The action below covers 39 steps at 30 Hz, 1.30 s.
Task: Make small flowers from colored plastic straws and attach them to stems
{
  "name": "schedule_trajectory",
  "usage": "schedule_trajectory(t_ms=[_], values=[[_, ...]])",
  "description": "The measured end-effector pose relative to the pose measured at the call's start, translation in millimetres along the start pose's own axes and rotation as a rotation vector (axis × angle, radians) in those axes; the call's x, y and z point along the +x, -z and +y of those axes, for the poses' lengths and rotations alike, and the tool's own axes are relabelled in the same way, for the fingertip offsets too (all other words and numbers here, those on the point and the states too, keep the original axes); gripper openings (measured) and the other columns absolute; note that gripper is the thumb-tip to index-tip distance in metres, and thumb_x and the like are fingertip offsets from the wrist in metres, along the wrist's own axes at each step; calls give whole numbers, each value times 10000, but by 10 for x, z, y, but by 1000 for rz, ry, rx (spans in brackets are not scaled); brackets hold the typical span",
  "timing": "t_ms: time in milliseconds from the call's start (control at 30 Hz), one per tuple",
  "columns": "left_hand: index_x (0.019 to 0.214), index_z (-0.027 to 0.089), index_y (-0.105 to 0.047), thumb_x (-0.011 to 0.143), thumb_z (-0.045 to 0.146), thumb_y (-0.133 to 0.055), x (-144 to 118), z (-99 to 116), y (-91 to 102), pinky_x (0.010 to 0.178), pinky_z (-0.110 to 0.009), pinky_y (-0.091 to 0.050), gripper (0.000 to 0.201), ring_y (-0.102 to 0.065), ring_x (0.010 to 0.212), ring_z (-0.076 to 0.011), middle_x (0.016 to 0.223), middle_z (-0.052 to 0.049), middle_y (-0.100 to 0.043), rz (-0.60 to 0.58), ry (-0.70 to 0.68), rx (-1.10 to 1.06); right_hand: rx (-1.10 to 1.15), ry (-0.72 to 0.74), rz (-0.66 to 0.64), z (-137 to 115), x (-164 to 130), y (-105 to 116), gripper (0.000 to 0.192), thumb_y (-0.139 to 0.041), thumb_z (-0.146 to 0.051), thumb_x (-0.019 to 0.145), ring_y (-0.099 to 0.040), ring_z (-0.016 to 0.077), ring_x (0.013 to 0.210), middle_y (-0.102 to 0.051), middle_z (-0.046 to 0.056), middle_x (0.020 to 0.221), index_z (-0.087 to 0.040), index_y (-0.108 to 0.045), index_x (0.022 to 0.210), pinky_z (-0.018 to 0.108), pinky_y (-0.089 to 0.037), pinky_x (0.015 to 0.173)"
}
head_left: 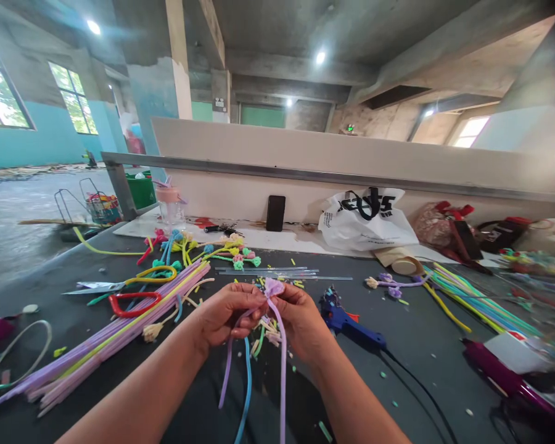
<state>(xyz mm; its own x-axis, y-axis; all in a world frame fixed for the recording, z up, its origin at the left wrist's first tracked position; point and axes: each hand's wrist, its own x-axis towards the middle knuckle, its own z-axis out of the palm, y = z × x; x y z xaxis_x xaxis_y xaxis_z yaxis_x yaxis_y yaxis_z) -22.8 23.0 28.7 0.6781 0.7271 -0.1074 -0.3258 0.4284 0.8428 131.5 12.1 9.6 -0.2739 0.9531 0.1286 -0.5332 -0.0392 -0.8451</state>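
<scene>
Over the middle of the dark table, my left hand (229, 311) and my right hand (300, 311) meet around a purple pipe cleaner (283, 370). Its upper end is bunched into a small flower-like shape (273, 288) between the fingertips of both hands. Two long purple lengths hang down, one below each hand. Fingers of both hands are closed in a pinch. A blue pipe cleaner (246, 388) runs down under the left hand; its upper end is hidden. Short cut pieces (271, 333) lie behind and beneath the hands.
Scissors with red and yellow handles (134, 302) rest on a pipe-cleaner bundle (120, 336) at left. To the right lies a blue glue gun (356, 327) with its cord. Clear glue sticks (282, 272), a phone (275, 213), a pink-lidded cup (170, 206) and a white bag (367, 222) are behind.
</scene>
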Motion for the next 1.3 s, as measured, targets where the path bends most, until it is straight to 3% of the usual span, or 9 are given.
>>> schedule_trajectory(t_ms=[267, 533, 667, 767, 933, 1000, 1100, 1200, 1300], values=[[638, 125, -511, 722, 207, -614, -32, 0, -80, 288, -111, -240, 156, -352, 371, -21, 523, 23, -468, 34, -29, 17, -16, 20, -48, -48, -26, -17, 163, -759, -215, 602, -569, 132, 621, -636, -5, 646, -178, -655, 722, 251, -429, 627], [622, 149, -485, 691, 300, -664, -2, -40, -210, 288, -125, -294, 244, -362, 357, -32, 496, 39, -480, 163, -152, 115, -2, 47, 34, -28, -27, -86, 191, -765, -275, 574, -569, 159, 589, -631, 4, 614, -192, -653, 705, 279, -434, 588], [708, 158, -539, 726, 330, -617, 30, -106, -265, 331, -167, -344, 190, -384, 346, -54, 477, 48, -474, 312, -322, 352, 43, 72, 96, -14, -9, -121, 220, -778, -294, 543, -566, 164, 563, -615, -1, 579, -194, -648, 690, 289, -440, 576], [834, 177, -608, 717, 262, -627, 21, -147, -300, 463, -201, -417, 145, -515, 503, -103, 663, -12, -588, 435, -550, 627, 84, 103, 152, -2, 10, -115, 214, -790, -268, 528, -540, 134, 539, -607, -12, 572, -189, -647, 666, 267, -430, 581], [734, 209, -663, 743, 176, -582, -13, -152, -307, 724, -242, -417, 88, -546, 750, -157, 765, -41, -618, 509, -848, 876, 70, 115, 136, 61, 28, -107, 165, -774, -230, 554, -498, 107, 551, -589, -20, 567, -175, -653, 651, 234, -399, 600], [701, 197, -651, 740, 186, -583, -8, -145, -310, 685, -236, -407, 78, -529, 706, -148, 727, -33, -603, 557, -819, 853, 69, 123, 154, 93, 26, -122, 152, -767, -222, 565, -496, 106, 567, -596, -20, 586, -181, -657, 663, 232, -396, 620], [648, 169, -592, 730, 246, -599, 8, -139, -335, 504, -196, -342, 113, -427, 521, -93, 568, 15, -504, 593, -608, 613, 22, 154, 176, 126, 12, -138, 169, -758, -244, 579, -519, 133, 620, -622, -6, 642, -199, -668, 714, 250, -400, 645], [661, 164, -527, 717, 317, -615, 3, -130, -354, 385, -170, -181, 185, -252, 401, -44, 473, 72, -358, 458, -341, 224, -43, 203, 149, 127, -10, -115, 156, -743, -258, 607, -516, 147, 640, -615, -8, 646, -218, -666, 737, 257, -396, 634], [692, 156, -523, 680, 350, -659, -24, -104, -345, 374, -169, -103, 237, -216, 396, -26, 501, 77, -346, 309, -191, 67, -103, 238, 139, 91, -28, -74, 140, -735, -245, 626, -496, 138, 645, -596, -21, 643, -227, -663, 745, 251, -389, 639]])
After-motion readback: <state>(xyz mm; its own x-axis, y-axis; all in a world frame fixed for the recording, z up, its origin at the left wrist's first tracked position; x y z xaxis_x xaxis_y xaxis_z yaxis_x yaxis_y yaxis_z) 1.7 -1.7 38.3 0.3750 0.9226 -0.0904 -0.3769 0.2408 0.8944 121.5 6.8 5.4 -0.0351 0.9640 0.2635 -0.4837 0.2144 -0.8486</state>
